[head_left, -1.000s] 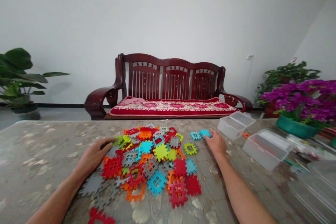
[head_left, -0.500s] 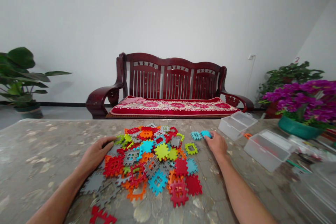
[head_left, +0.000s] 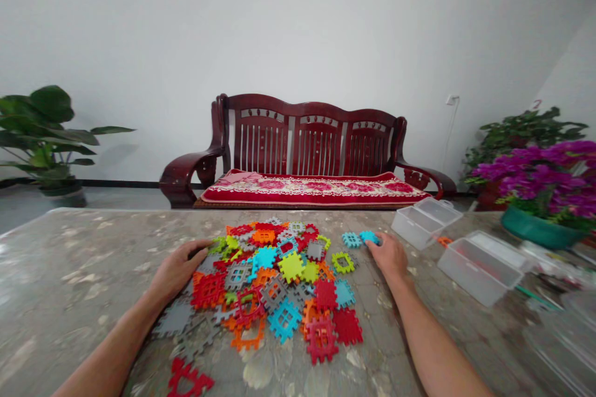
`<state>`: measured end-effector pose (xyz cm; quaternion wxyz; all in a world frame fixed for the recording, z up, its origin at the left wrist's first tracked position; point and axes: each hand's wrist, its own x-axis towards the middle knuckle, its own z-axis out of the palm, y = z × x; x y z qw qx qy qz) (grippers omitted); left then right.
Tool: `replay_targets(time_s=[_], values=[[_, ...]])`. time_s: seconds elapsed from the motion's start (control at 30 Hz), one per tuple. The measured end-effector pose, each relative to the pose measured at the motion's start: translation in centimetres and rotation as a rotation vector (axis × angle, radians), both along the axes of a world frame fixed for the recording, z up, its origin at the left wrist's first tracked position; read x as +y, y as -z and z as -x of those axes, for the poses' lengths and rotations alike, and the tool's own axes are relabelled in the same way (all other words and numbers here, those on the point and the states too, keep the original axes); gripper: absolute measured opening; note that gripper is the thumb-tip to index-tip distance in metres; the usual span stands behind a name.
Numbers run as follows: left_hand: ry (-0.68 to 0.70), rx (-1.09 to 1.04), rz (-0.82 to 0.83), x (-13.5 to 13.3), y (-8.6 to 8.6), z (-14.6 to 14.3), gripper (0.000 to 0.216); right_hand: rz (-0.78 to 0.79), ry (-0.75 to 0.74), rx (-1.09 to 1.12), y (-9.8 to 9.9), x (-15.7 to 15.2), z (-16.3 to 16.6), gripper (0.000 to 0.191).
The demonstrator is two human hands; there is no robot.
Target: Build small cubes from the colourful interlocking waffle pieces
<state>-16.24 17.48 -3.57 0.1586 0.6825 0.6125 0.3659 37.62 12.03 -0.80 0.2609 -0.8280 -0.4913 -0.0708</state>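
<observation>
"Touching the bright blue tile is my right hand, on the far right side of the table. Whether thumb and finger pinch it, I can't tell."

"Why is it out there?"

"Perhaps to be set apart: it lies just beside the blue window tile, and both sit clear of the heap of tiles."

"And your other hand?"

"My left hand rests at the heap's left edge, fingers bent near the green tiles. I can't see if they've closed on anything; maybe the hand steadies that side."

"Those boxes?"

"The far clear box and near clear box stand right of my right hand, probably so they don't crowd the tiles."
</observation>
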Motion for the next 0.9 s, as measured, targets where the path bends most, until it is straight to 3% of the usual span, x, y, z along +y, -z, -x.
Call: replay_targets(time_s=[0.1,0.2,0.27,0.4,0.47,0.57,0.67,0.9], values=[[-0.004,0.007,0.0,-0.1,-0.2,-0.1,0.05,-0.137,-0.078,0.057,0.3,-0.3,0.3,0.032],[-0.011,0.013,0.002,-0.3,-0.6,-0.4,0.05,-0.262,-0.336,0.249,0.7,-0.8,1.3,0.027],[-0.011,0.016,0.006,-0.6,-1.0,-0.7,0.05,-0.215,-0.533,0.403,0.8,-1.5,2.1,0.025],[-0.003,0.019,0.026,-0.8,-1.5,-0.9,0.052,0.056,-0.789,0.576,0.2,-3.3,3.6,0.02],[0.002,0.014,0.028,-0.7,-1.4,-0.8,0.052,0.197,-0.831,0.573,-0.3,-4.3,4.1,0.019],[0.003,0.002,0.011,-0.5,-1.0,-0.6,0.051,0.341,-0.856,0.436,-1.2,-5.6,4.5,0.04],[0.001,-0.001,0.0,-0.4,-0.7,-0.5,0.05,0.37,-0.863,0.263,-1.8,-6.2,4.7,0.054],[-0.005,0.004,-0.004,-0.2,-0.5,-0.4,0.051,0.345,-0.816,0.264,-1.9,-5.9,5.4,0.043]])
